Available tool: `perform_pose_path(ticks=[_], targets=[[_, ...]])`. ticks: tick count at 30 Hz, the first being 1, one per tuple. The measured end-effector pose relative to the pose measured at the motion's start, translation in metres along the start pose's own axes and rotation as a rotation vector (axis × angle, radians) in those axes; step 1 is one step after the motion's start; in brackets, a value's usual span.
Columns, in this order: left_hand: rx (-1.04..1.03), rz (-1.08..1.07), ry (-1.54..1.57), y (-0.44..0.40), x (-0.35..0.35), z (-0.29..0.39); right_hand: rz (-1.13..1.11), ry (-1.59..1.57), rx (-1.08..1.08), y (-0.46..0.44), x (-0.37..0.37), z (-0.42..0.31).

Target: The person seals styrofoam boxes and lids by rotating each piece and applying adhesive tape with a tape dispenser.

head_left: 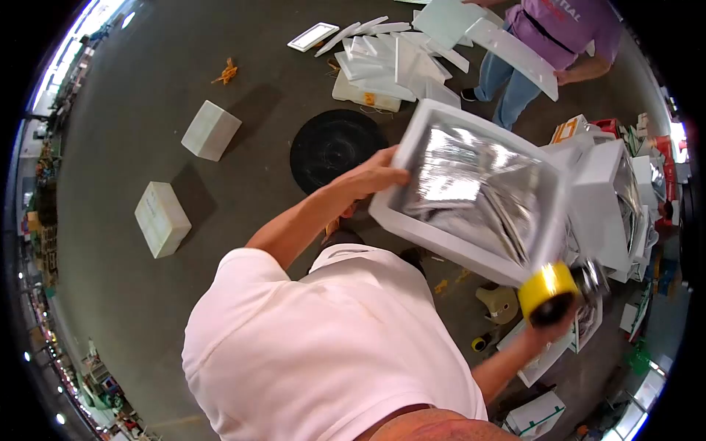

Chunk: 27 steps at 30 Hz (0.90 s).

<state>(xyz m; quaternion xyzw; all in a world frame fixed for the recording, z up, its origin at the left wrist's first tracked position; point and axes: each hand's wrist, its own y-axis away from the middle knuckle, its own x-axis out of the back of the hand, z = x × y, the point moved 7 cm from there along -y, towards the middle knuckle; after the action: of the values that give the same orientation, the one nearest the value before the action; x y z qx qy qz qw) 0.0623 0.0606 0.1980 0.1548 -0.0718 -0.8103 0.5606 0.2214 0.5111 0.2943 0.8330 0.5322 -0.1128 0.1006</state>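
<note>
A white foam box point(471, 192) with a silvery foil lining point(478, 184) inside is tilted in front of me, its open side facing up. My left hand point(375, 175) grips its left rim, the fingers wrapped over the edge. At the box's lower right corner, my right hand point(553, 323) is closed on a tape dispenser with a yellow tape roll point(547, 292). The fingers of that hand are partly hidden behind the roll. Under the box's left side, a round black disc point(334, 151) lies on the floor.
Two closed white boxes point(212, 131) point(162, 219) stand on the floor at left. Many white lids point(390, 62) lie heaped at the top. A person in a purple shirt point(562, 33) holds white panels there. More foam boxes point(603, 198) are stacked at right.
</note>
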Motion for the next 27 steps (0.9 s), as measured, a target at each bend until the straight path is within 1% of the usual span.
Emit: perform_pose_path(ticks=[1, 2, 4, 5, 6, 7, 8, 10, 11, 13, 14, 15, 17, 18, 20, 21, 22, 23, 25, 26, 27], targets=[[-0.005, 0.027, 0.018, 0.008, 0.041, -0.013, -0.046, -0.243, -0.171, -0.009, -0.045, 0.045], [0.022, 0.071, 0.008, 0.013, 0.084, -0.029, 0.042, -0.066, -0.131, -0.017, -0.081, 0.078], [0.078, 0.169, -0.005, 0.03, 0.179, -0.069, -0.124, -0.221, -0.246, -0.023, -0.163, 0.159], [0.106, 0.228, -0.013, 0.031, 0.213, -0.086, -0.031, -0.255, -0.31, -0.032, -0.182, 0.198], [0.074, 0.269, -0.011, 0.036, 0.241, -0.09, -0.088, -0.298, -0.351, -0.036, -0.213, 0.228], [0.039, 0.309, -0.016, 0.044, 0.286, -0.09, -0.147, -0.348, -0.39, -0.032, -0.261, 0.261], [0.033, 0.291, -0.025, 0.046, 0.311, -0.097, -0.14, -0.361, -0.435, -0.033, -0.287, 0.289], [-0.014, 0.351, 0.017, 0.045, 0.36, -0.116, -0.119, -0.413, -0.504, -0.028, -0.325, 0.347], [-0.013, 0.342, 0.009, 0.035, 0.368, -0.136, -0.103, -0.45, -0.534, -0.028, -0.325, 0.371], [-0.033, 0.383, 0.111, 0.025, 0.406, -0.189, -0.064, -0.319, -0.585, -0.01, -0.339, 0.413], [-0.102, 0.386, 0.118, 0.026, 0.42, -0.205, -0.027, -0.214, -0.611, 0.007, -0.349, 0.41], [-0.096, 0.376, 0.126, 0.029, 0.417, -0.21, -0.037, -0.1, -0.684, 0.017, -0.347, 0.409], [-0.125, 0.35, 0.047, 0.03, 0.411, -0.205, -0.096, -0.088, -0.622, 0.028, -0.337, 0.4], [-0.128, 0.334, 0.043, 0.028, 0.416, -0.209, -0.084, -0.093, -0.611, 0.035, -0.326, 0.397], [-0.2, 0.526, -0.022, 0.029, 0.435, -0.23, -0.094, -0.125, -0.701, 0.057, -0.28, 0.393], [-0.242, 0.623, -0.048, 0.029, 0.437, -0.232, -0.109, -0.127, -0.695, 0.072, -0.265, 0.376], [-0.303, 0.765, 0.015, 0.04, 0.436, -0.208, 0.083, -0.052, -0.704, 0.088, -0.239, 0.368], [-0.316, 0.75, 0.012, 0.043, 0.428, -0.173, 0.125, -0.02, -0.647, 0.099, -0.208, 0.364], [-0.085, 0.728, 0.253, 0.054, 0.404, -0.118, 0.291, -0.015, -0.621, 0.13, -0.171, 0.338], [-0.018, 0.681, 0.283, 0.046, 0.39, -0.105, 0.351, -0.006, -0.586, 0.141, -0.151, 0.331], [0.109, 0.599, 0.366, 0.035, 0.38, -0.109, 0.384, -0.025, -0.567, 0.152, -0.134, 0.324]])
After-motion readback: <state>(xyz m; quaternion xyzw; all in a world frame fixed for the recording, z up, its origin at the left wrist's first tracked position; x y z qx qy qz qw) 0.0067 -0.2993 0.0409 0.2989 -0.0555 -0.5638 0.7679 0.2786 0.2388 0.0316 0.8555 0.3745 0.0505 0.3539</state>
